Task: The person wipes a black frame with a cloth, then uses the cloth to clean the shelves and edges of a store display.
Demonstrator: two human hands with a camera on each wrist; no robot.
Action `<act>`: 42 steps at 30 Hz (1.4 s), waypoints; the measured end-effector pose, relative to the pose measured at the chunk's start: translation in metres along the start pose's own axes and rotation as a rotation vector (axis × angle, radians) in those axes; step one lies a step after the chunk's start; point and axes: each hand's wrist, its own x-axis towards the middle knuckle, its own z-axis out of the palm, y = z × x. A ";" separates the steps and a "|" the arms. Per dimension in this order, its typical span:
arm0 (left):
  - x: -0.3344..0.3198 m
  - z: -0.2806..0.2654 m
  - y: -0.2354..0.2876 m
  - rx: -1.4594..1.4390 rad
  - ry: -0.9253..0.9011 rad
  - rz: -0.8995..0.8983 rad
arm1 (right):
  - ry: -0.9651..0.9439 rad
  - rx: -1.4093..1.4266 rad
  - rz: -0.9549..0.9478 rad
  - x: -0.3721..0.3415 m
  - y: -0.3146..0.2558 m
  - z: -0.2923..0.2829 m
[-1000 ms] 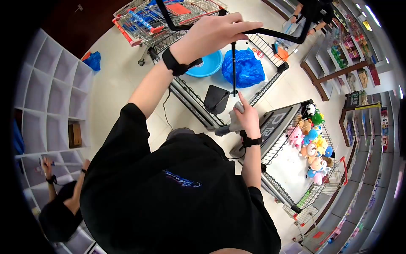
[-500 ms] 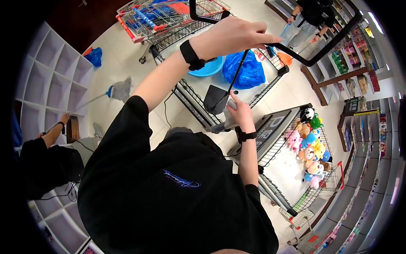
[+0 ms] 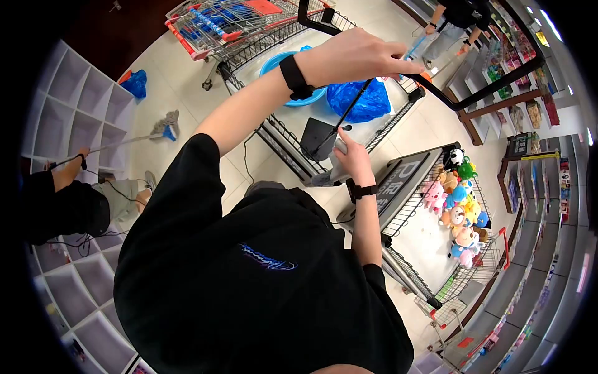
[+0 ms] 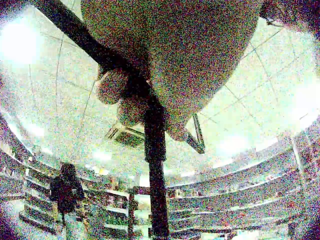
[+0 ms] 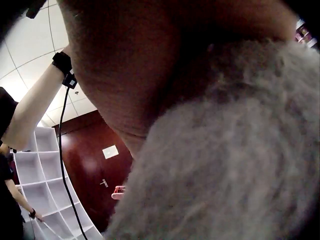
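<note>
A black stand has a rectangular open frame (image 3: 445, 103), a thin pole (image 3: 355, 103) and a flat dark base (image 3: 317, 136). My left hand (image 3: 346, 57) grips it where frame and pole meet; the grainy left wrist view shows fingers wrapped round the black tube (image 4: 158, 195). Lower down, my right hand (image 3: 357, 160) holds a fluffy grey cloth (image 3: 338, 167) against the lower pole, which leans. In the right wrist view the cloth (image 5: 225, 155) fills much of the picture and hides the fingertips.
Behind the stand, a wire-sided cart (image 3: 274, 146) carries a blue basin (image 3: 274, 65) and a blue plastic bag (image 3: 367, 103). Plush toys (image 3: 461, 212) fill part of another cart at right. A person with a mop (image 3: 167, 128) works by white cubby shelves (image 3: 59, 124); another stands at the back.
My left hand has moved right, swinging the frame right and lower, so the pole now leans. My right hand, with the cloth, has shifted slightly left and down. The person at left has moved the mop.
</note>
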 end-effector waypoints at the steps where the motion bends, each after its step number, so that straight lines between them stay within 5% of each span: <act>1: 0.000 -0.001 0.001 -0.003 -0.005 0.005 | -0.005 -0.003 0.010 0.000 -0.001 0.000; 12: -0.004 0.004 0.011 -0.009 0.022 0.012 | -0.031 0.020 0.072 -0.003 -0.004 0.000; 26: -0.070 0.062 0.039 -0.338 -0.251 0.044 | -0.080 -0.045 0.247 -0.004 -0.022 -0.002; 33: -0.118 0.104 0.053 -0.538 -0.393 -0.065 | 0.083 0.015 0.437 -0.012 -0.009 0.009; 42: -0.146 0.133 0.052 -0.705 -0.538 -0.082 | 0.300 0.142 0.372 -0.012 -0.027 0.019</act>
